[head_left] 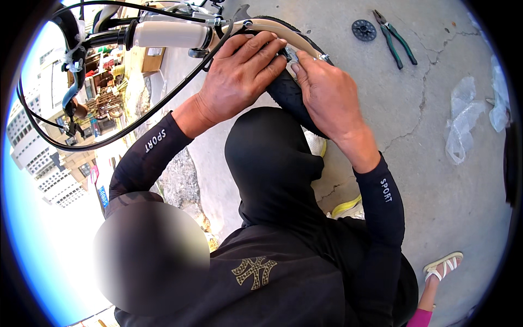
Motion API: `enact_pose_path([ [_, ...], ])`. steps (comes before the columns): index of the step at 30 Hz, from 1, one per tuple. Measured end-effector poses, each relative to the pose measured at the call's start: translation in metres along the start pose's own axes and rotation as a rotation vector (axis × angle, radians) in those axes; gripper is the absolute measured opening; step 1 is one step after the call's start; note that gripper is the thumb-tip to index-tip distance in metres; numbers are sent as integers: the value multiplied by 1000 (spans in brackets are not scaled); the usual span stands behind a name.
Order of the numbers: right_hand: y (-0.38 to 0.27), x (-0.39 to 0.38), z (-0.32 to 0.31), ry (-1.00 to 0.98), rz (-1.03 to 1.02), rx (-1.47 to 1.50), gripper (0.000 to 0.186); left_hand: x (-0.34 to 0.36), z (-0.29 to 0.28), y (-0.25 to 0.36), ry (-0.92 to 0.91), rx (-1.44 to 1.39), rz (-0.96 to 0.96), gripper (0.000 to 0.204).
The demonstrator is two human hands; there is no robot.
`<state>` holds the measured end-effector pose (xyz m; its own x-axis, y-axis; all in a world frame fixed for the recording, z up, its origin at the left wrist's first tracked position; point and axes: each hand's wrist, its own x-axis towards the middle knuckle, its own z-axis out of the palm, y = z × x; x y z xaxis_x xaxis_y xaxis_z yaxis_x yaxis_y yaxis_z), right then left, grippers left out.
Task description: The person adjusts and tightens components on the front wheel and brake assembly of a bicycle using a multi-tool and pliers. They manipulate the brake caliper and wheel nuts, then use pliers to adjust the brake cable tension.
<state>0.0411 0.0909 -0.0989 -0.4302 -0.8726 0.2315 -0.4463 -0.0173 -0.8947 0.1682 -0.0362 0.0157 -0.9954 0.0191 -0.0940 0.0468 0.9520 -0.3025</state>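
In front of me is a bicycle, with its cream tube [171, 34] at upper left and a black tyre [287, 97] under a cream mudguard [286, 34]. My left hand [245, 73] lies over the mudguard and tyre, fingers close together and bent. The fingertips touch a small dark part, and the thumb is hidden. My right hand [332, 95] is closed in a pinch, thumb against forefinger, on a small silvery metal piece [292, 55] beside the tyre. Its exact kind is too covered to tell. The two hands nearly meet there.
Pliers with green handles [395, 41] and a black disc [364, 30] lie on the cracked concrete floor [403, 103]. Clear plastic wrap [463, 122] is at right. Black cables [147, 126] loop at left. Another person's sandalled foot [444, 265] stands at lower right.
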Motion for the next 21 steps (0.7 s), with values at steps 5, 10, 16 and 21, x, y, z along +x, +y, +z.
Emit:
enact_pose_path([
  [5, 9, 9, -18, -96, 13, 16, 27, -1, 1, 0, -18, 6, -4, 40],
  [10, 31, 16, -62, -384, 240, -69, 34, 2, -11, 1, -119, 50, 10, 64],
  [16, 16, 39, -58, 117, 261, 442, 43, 10, -32, -4, -218, 41, -5, 94],
  [21, 20, 32, -51, 176, 385, 682, 43, 10, -32, -5, -261, -24, -77, 92],
])
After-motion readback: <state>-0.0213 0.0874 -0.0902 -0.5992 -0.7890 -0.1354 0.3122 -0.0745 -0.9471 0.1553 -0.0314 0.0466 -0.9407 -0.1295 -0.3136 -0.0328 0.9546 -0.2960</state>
